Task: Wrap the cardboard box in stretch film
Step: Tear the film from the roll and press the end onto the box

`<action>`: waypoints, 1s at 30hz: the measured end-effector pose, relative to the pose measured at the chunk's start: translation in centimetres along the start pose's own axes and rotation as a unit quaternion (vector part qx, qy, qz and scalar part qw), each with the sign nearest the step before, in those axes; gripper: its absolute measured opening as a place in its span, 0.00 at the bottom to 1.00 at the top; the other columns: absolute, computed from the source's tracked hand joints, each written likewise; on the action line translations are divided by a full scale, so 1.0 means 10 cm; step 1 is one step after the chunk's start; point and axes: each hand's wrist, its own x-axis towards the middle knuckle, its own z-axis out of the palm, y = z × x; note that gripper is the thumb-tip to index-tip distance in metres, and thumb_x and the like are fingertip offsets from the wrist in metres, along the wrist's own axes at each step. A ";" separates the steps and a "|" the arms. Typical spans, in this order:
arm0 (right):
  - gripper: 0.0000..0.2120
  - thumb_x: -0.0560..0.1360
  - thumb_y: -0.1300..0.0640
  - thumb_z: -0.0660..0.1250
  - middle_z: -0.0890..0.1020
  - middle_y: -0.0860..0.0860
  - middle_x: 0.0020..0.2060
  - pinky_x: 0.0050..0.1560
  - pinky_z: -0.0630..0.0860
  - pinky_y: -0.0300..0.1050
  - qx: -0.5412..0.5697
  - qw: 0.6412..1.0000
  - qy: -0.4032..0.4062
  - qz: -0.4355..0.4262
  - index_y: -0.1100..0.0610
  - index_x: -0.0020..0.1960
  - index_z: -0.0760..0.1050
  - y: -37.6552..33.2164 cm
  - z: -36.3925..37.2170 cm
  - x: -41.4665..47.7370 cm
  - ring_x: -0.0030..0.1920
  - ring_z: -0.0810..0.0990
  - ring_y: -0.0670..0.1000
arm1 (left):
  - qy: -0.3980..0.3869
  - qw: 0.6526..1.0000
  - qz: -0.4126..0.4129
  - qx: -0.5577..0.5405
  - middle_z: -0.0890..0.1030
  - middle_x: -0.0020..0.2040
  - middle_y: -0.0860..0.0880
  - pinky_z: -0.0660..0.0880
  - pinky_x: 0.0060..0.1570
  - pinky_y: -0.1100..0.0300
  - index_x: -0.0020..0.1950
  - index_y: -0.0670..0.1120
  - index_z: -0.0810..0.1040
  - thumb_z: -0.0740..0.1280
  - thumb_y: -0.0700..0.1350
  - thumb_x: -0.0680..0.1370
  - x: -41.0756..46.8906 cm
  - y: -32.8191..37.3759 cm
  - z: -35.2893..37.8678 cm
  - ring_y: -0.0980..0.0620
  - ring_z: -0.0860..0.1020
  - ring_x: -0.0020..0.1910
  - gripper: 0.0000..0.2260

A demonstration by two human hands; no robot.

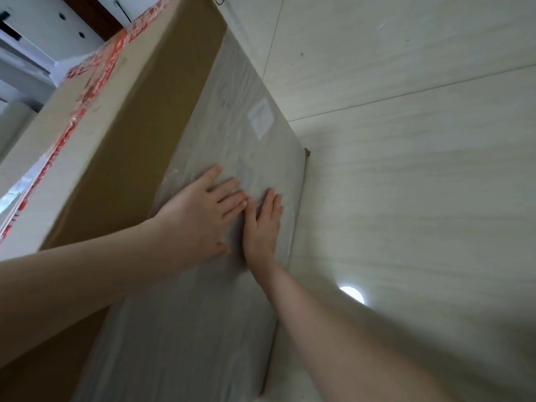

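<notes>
A tall brown cardboard box (136,117) stands on the floor, with red printed tape along its top edge. Cloudy stretch film (240,105) covers the lower part of the side facing me, and a white label shows through it. My left hand (200,216) lies flat on the film with straight, spread fingers. My right hand (262,224) presses flat on the film right beside it, fingers straight. No film roll is visible.
Pale tiled floor (406,140) spreads to the right of the box, with a bright round light reflection (352,294) on it. White furniture (26,62) and a dark wooden frame (92,13) stand behind the box at upper left.
</notes>
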 end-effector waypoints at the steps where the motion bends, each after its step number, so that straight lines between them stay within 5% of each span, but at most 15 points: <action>1: 0.30 0.82 0.47 0.54 0.47 0.55 0.78 0.74 0.40 0.46 -0.005 1.000 0.001 0.011 0.56 0.78 0.47 -0.03 0.00 0.07 0.78 0.43 0.54 | -0.004 1.000 0.001 0.003 0.41 0.78 0.43 0.36 0.71 0.39 0.77 0.41 0.38 0.45 0.63 0.80 0.00 -0.02 0.00 0.43 0.40 0.77 0.36; 12: 0.29 0.81 0.40 0.47 0.50 0.55 0.78 0.74 0.48 0.56 -0.023 0.997 0.015 0.068 0.50 0.78 0.48 -0.24 -0.14 0.85 0.77 0.49 0.57 | 0.017 0.998 -0.061 0.002 0.42 0.79 0.45 0.38 0.71 0.39 0.78 0.49 0.43 0.42 0.63 0.80 0.22 -0.29 -0.14 0.44 0.42 0.77 0.31; 18: 0.30 0.81 0.43 0.50 0.57 0.60 0.76 0.74 0.53 0.49 0.039 0.989 0.119 0.085 0.56 0.78 0.53 -0.22 -0.35 0.98 0.76 0.56 0.57 | 0.091 0.992 -0.081 -0.013 0.42 0.79 0.43 0.40 0.74 0.43 0.78 0.45 0.43 0.42 0.56 0.82 0.13 -0.51 -0.29 0.44 0.41 0.78 0.27; 24: 0.27 0.82 0.51 0.55 0.59 0.61 0.75 0.74 0.50 0.40 0.058 0.987 0.152 -0.005 0.64 0.75 0.56 -0.33 -0.32 0.43 0.76 0.56 0.55 | 0.053 0.997 -0.053 0.013 0.36 0.77 0.40 0.34 0.71 0.40 0.76 0.41 0.35 0.39 0.55 0.82 -0.28 -0.31 -0.17 0.42 0.35 0.76 0.29; 30: 0.35 0.75 0.42 0.49 0.53 0.54 0.77 0.74 0.42 0.36 0.025 0.995 0.021 -0.093 0.62 0.76 0.53 -0.22 0.07 -0.43 0.77 0.49 0.50 | 0.006 0.999 -0.025 0.028 0.37 0.76 0.36 0.33 0.71 0.40 0.76 0.36 0.37 0.41 0.57 0.82 -0.37 -0.12 -0.02 0.39 0.37 0.76 0.32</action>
